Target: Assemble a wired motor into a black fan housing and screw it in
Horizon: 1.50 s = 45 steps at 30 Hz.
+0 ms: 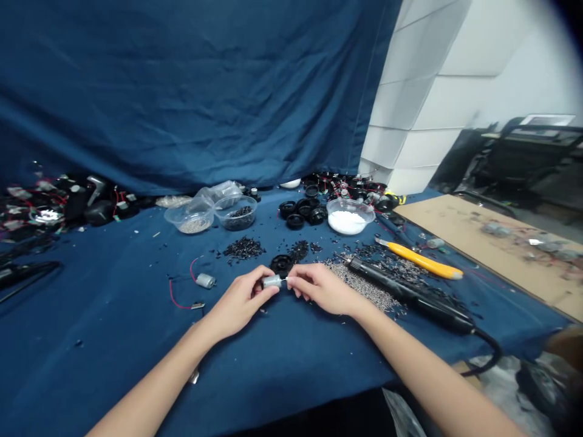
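Observation:
My left hand (243, 300) grips a small silver electric motor (272, 281) between thumb and fingers, its shaft side facing right. Close against that end, my right hand (323, 288) has its thumb and fingertips pinched together. A tiny white bit shows at those fingertips, too small to name. Just beyond the motor lies a round black plastic part (281, 263), partly hidden by my fingers. To the left, a second silver motor (206, 280) with a red wire rests on the blue cloth (136, 340).
A black electric screwdriver (405, 291) lies at right over spilled screws (359, 282), beside a yellow-handled knife (419, 260). Behind stand clear bowls, one with white material (348, 221), one with black pieces (235, 220). Black caps (303, 212) cluster between. Wired parts (50, 206) pile at left.

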{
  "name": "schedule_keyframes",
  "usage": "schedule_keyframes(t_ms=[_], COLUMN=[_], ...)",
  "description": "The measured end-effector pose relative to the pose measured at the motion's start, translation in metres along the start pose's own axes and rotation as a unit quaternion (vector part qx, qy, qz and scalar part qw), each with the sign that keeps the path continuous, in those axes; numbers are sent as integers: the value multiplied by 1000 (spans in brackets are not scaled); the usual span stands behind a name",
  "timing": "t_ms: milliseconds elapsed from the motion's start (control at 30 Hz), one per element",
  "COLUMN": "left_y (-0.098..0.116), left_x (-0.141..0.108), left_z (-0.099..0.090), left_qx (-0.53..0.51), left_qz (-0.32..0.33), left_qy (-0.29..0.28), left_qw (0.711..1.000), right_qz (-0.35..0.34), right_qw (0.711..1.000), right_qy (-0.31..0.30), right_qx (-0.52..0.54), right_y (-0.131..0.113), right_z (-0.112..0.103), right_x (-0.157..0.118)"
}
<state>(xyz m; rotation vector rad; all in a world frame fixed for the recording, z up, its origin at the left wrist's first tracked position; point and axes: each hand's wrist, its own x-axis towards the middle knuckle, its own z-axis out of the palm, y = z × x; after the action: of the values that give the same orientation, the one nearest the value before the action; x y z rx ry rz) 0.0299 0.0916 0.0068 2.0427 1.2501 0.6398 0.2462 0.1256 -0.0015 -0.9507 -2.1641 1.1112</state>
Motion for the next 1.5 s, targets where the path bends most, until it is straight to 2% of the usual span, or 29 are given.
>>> schedule_keyframes(t_ms=[233,533,667,900,1067,1333,1500], left_y=[4,15,12,0,-4,-1,2], left_x=[-1,-6,-6,-2,6,5,5], left_z=[-3,-2,3,13,16,19,24], left_qx=[4,12,18,-9,32,13,33], left_qz=[-9,-1,6,-7,-3,-1,-5], left_qy=[-16,-68,-80,-99,-75,-46,5], left_qw=[1000,998,997,995,997,999,999], right_qz=[-17,-44,-50,-27,-39,4,2], right_qw=[999,991,985,980,980,976,976], right_qy=[-27,-125,-166,-196,-194,-183,-149], right_qx=[-31,-18,-13,21,16,114,156], right_y=[-3,7,10,17,23,26,26], right_z=[-2,-8,-10,-12,-17,-17,-11], right_x=[-2,-3,-6,-7,-2,-2,-3])
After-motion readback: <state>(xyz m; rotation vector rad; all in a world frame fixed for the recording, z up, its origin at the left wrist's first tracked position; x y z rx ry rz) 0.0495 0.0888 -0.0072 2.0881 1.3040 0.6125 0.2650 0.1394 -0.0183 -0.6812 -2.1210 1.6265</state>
